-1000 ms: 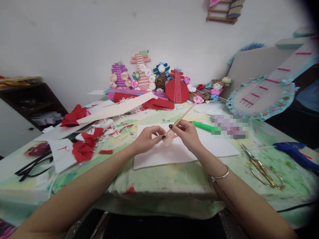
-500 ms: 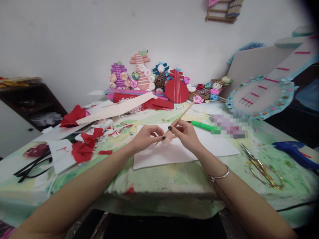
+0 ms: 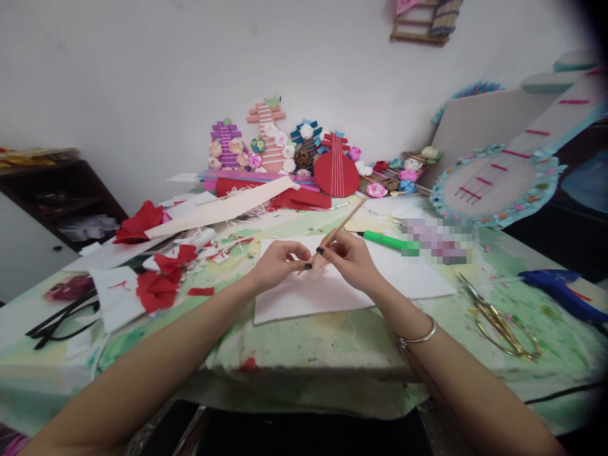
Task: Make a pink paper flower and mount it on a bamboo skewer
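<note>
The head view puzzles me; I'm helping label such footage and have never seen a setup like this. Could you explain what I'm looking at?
Happy to. There is no machine here: a person works with two bare hands, seen by a camera worn on the head, looking forward and down. That is why the forearms reach in from the bottom.

The right hand holds a thin stick, slanting up; the left hand pinches near its lower end. A pale pink piece sits by the fingertips, too blurred to make out fully.

Below them, a white sheet lies on a stained tablecloth. To the right are a green-handled tool and scissors; to the left, red scraps. Behind stands a red lute-shaped model.
</note>
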The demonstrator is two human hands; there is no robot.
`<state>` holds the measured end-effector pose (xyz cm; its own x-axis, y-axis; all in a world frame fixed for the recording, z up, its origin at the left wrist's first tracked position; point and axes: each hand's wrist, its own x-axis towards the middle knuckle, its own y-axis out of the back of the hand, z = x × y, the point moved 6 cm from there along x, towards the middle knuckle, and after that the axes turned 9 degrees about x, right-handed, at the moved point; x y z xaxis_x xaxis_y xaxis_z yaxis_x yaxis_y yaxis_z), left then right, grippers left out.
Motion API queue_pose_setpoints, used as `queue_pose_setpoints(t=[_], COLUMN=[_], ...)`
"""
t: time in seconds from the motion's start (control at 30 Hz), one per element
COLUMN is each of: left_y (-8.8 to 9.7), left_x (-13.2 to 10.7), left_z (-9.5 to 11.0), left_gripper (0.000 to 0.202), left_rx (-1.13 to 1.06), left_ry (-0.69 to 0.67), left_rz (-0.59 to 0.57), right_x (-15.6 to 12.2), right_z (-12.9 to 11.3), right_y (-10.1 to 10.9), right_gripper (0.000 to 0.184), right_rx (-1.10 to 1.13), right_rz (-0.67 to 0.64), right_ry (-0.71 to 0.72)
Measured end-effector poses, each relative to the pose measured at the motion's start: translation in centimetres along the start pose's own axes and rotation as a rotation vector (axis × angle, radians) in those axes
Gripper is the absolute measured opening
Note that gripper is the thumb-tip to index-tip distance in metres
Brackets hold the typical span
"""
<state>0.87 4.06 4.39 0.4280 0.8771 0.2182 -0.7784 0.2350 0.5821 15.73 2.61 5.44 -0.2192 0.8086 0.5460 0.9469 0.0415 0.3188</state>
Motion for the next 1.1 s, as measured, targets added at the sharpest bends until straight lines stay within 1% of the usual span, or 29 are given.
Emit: queue_pose_setpoints(t=[0.17,0.47,0.7,0.77,0.83,0.97,1.03,1.1], left_y=[0.0,-0.5,-0.7,-0.5,-0.2,0.6,1.0,1.1], left_x=[0.0,0.1,0.1,0.0,0.0,-0.3,-0.4,-0.5], left_z=[0.2,-0.9,-1.1,-1.0,-0.8,0.0,0.4,0.6], left_gripper=[0.014,0.020,0.019,0.018,0.015,0.009,0.007,0.005], left_rx=[-0.010,-0.157,-0.225,-0.201,-0.126,0.075,0.149,0.195], left_ry=[-0.002,0.048,0.085,0.093,0.082,0.011,-0.026,-0.051], left_rz=[0.010,-0.019,-0.026,-0.001,0.047,0.167,0.228,0.261], right_x=[0.0,0.0,0.0,-0.1,-0.1,-0.1,-0.1,-0.1], right_z=[-0.3,-0.6,-0.7,-0.8,-0.9,-0.9,-0.8,-0.7], right_y=[0.1,0.0,0.0,0.0,0.2,0.3,0.4,0.4], right_gripper=[0.015,0.011,0.008,0.007,0.006,0.005,0.006,0.006], right_rx=[-0.007,-0.016,-0.019,-0.019,-0.024,-0.034,-0.030,-0.015], right_rz=[0.002,-0.025,-0.029,-0.027,-0.015,0.013,0.030,0.046], right_ry=[0.004,0.023,0.041,0.045,0.049,0.048,0.040,0.033])
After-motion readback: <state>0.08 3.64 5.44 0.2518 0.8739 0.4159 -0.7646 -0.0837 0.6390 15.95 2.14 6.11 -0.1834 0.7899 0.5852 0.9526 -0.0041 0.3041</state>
